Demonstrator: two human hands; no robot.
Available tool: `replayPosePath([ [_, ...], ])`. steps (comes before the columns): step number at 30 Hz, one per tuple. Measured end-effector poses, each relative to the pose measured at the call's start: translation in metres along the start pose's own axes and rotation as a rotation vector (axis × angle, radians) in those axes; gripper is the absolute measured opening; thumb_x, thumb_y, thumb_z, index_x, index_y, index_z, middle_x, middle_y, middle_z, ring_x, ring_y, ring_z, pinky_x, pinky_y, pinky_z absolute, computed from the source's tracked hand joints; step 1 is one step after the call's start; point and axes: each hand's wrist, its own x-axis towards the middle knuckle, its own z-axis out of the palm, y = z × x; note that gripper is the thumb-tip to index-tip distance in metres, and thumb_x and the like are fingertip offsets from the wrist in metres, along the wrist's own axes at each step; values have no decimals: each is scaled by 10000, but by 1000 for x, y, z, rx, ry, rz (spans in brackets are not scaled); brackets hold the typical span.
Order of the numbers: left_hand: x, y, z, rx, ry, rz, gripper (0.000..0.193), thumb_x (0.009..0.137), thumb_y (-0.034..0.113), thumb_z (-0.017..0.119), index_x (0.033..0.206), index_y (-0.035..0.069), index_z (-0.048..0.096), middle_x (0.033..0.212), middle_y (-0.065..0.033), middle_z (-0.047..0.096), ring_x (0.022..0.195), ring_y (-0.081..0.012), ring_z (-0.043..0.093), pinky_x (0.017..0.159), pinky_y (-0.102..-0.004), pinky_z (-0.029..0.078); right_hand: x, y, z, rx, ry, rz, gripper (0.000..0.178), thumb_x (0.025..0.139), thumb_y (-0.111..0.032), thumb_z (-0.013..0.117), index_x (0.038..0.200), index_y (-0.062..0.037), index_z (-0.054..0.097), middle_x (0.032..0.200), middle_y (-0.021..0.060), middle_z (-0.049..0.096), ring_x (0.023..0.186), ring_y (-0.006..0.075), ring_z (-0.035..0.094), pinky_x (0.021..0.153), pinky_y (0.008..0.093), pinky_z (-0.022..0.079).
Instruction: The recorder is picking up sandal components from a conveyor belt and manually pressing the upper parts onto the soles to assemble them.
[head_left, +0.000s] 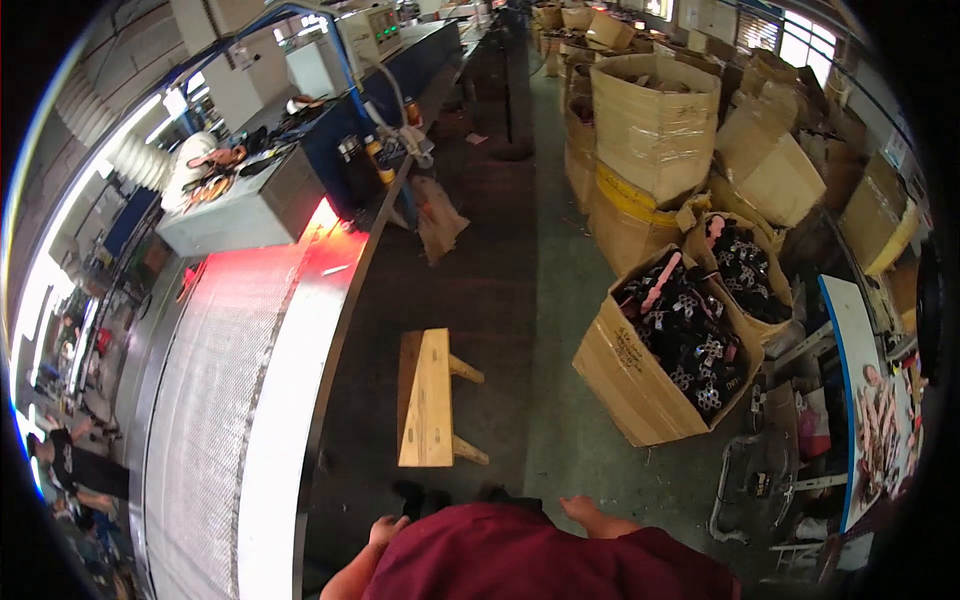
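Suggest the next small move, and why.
I'd probably step toward the stool: no object shows in the left hand or right hand, both are low near the body, and the stool is just ahead, between the conveyor and the open box, with neither hand touching it.

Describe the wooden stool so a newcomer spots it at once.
Find the long mesh conveyor on the left. Right of it, on the dark floor strip, is a small stool. Its flat wooden top, with two legs showing, sets it apart from the cardboard boxes.
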Motion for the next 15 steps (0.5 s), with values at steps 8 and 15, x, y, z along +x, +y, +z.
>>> replayPosePath([
  [8, 23, 47, -4, 3, 11, 103, 755, 792, 528, 641, 1274, -44, 538, 1259, -238, 577, 1199, -326, 548, 1007, -353, 434, -72, -7, -65, 222, -147, 58, 586, 952, -465, 404, 1114, 61, 605, 1058, 242, 638, 883, 389, 633, 766, 464, 499],
  [15, 13, 46, -11, -120, -11, 71, 737, 811, 498, 649, 1292, -46, 522, 1263, -220, 582, 1187, -305, 562, 1005, -345, 440, -74, -20, -58, -206, -172, -230, 325, 934, -196, 430, 1195, -66, 575, 921, 209, 657, 809, 388, 643, 692, 467, 503],
])
